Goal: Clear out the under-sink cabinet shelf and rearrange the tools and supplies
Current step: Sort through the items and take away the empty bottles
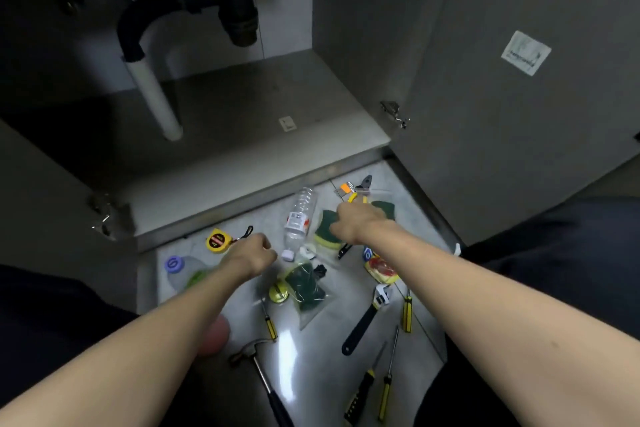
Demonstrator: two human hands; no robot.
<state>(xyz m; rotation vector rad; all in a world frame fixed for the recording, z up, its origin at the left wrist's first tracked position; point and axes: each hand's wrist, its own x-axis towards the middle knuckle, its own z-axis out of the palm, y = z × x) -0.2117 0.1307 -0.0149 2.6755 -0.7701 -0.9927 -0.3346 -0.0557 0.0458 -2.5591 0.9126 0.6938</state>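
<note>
Cabinet shelf [242, 121] bare but for the white pipe [156, 97], doors wide; on floor below, bottle [299, 218], tape measure [218, 241], wrench [367, 319], hammer [256, 360] crowding curled left hand [254, 253]; right hand [356, 224] over bagged sponge [329, 232], grip unclear.

Home kitchen: under-sink cabinet [242, 107], drainpipes [239, 10]

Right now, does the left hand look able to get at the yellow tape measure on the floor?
Probably yes. The left hand hovers just right of the yellow tape measure, with only bare floor and the measure's black strap between them. Nothing lies on top of it. The hand's fingers are curled and hold nothing visible.
</note>
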